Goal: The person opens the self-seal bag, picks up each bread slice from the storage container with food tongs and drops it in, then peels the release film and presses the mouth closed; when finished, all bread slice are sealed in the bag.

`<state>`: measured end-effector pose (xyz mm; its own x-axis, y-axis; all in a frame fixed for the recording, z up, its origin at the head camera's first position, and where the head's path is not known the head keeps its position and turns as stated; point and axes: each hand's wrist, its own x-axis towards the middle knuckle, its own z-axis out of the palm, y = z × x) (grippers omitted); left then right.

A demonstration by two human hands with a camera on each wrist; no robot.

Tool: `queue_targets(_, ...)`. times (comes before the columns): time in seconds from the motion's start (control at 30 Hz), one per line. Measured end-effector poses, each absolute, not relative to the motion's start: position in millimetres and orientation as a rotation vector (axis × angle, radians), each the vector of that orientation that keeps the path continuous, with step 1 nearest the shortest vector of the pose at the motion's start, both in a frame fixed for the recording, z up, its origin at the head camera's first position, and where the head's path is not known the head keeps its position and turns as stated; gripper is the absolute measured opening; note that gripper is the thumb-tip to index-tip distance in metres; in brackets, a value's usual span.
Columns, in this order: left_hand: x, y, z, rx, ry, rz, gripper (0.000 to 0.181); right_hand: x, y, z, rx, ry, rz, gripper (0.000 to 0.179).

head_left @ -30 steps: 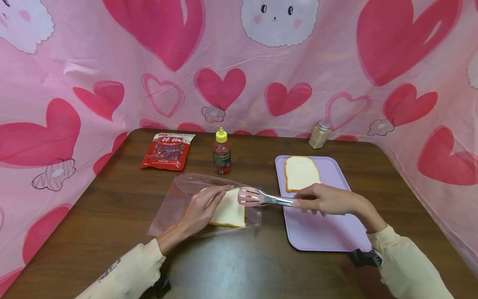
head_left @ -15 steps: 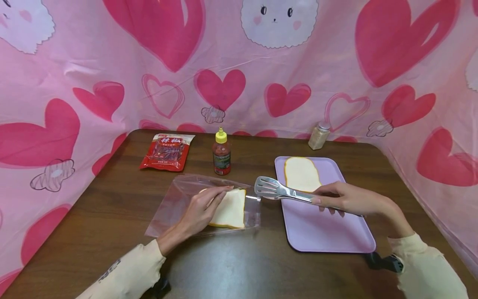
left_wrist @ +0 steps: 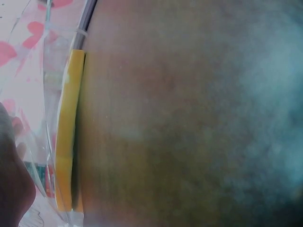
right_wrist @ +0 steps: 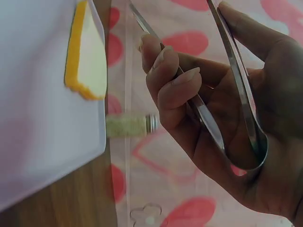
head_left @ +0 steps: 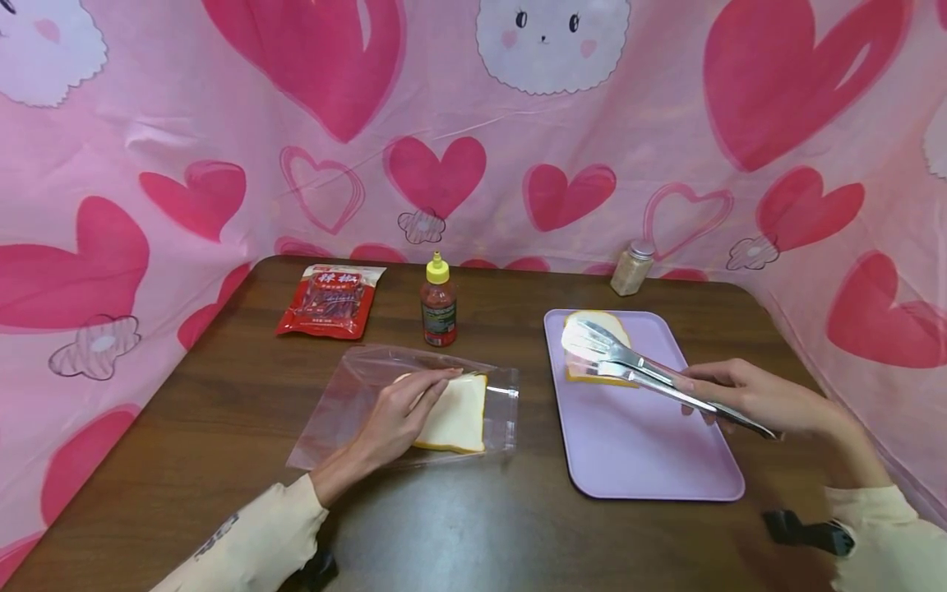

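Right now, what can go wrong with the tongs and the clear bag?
The spread tongs, held in the right hand over the bread slice on the tray, might pinch it off-center and drop it. The clear bag at the left hand might wrinkle or slide if that hand moves.

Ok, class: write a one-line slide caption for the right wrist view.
Right hand gripping metal tongs, with a white bread slice on a lilac tray nearby.
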<state>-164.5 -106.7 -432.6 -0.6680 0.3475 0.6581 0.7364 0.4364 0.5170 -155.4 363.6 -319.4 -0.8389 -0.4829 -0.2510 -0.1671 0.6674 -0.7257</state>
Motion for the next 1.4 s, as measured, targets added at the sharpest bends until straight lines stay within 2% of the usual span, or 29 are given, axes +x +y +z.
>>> queue_targets(0.23,-165.1,-106.5,-433.1,-0.924,-2.222,-1.15,0.027,-149.4,398.7,-328.3,-0.379,2.252,-1.177,0.04)
queue_targets(0.63,-165.6,-108.1,-434.0,-0.927,-2.205,-1.153,0.029,-127.8,432.3,-350.1,-0.421,2.026,-1.317,0.054)
queue_targets(1.13,-164.9,-106.3,-432.3,-0.931,-2.211,-1.151,0.027,-119.3,468.8,-346.4,-0.249,2.192,-1.167,0.044)
queue_targets(1.4,-164.8,-106.5,-433.1,-0.934,-2.206,-1.159,0.027,-120.3,464.9,-347.6,-0.194,2.181,-1.124,0.052)
